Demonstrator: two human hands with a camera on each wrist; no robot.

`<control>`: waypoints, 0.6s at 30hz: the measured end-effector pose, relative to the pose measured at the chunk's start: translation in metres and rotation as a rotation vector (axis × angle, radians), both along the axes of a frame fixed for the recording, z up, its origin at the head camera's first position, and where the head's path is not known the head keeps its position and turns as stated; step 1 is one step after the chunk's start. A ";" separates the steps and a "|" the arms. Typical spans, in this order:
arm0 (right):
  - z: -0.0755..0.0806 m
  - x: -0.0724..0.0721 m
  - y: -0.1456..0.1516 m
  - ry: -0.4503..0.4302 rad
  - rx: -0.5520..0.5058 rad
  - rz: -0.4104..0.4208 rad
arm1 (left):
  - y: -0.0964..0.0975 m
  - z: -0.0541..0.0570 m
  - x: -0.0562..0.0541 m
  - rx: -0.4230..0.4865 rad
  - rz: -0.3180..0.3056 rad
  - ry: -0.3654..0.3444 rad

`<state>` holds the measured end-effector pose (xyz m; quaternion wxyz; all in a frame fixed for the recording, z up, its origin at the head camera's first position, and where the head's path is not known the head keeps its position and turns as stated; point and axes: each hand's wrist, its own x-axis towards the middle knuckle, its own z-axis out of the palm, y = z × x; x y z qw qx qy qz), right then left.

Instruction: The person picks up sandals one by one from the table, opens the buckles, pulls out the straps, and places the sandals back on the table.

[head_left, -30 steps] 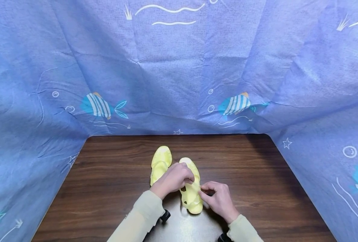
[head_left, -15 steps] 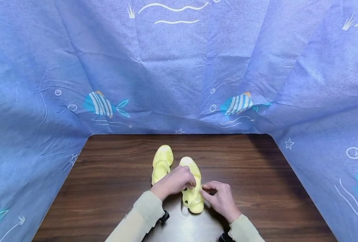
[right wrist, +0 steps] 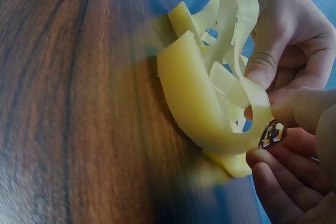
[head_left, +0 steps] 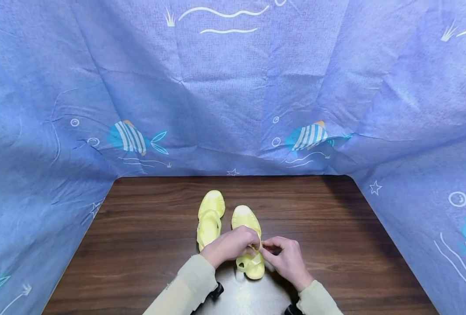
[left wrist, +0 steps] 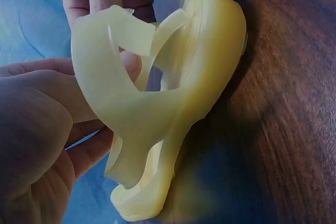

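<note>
Two small yellow sandals lie side by side on the dark wooden table (head_left: 146,227). The left sandal (head_left: 210,216) lies untouched. My left hand (head_left: 233,244) grips the strap of the right sandal (head_left: 249,245) from above; in the left wrist view its thumb and fingers curl around the yellow strap (left wrist: 113,77). My right hand (head_left: 284,256) pinches the strap end at the sandal's right side. In the right wrist view a small metal buckle (right wrist: 271,134) shows between its fingertips, beside the yellow sandal heel (right wrist: 202,103).
A blue cloth (head_left: 233,87) printed with fish hangs behind and at both sides of the table. Bare wood lies to the left and right of the sandals. A dark object (head_left: 217,288) sits under my left sleeve at the near edge.
My left hand has slid toward the heel of the right sandal, uncovering its toe. Both hands stay on the strap near the buckle. The left sandal has not moved.
</note>
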<state>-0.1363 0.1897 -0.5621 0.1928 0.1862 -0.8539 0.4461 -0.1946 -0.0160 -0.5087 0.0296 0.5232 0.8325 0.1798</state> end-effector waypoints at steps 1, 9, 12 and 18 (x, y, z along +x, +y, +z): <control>0.000 0.000 0.000 -0.014 -0.008 0.003 | 0.000 0.000 0.000 0.011 -0.001 -0.005; -0.001 0.000 -0.002 -0.069 -0.046 0.001 | -0.003 -0.004 0.002 0.102 0.004 0.011; -0.002 0.000 -0.002 -0.072 -0.052 0.002 | -0.004 -0.005 0.003 0.152 0.008 0.025; -0.003 0.000 -0.002 -0.065 -0.048 0.009 | -0.008 -0.007 0.013 0.320 0.088 0.044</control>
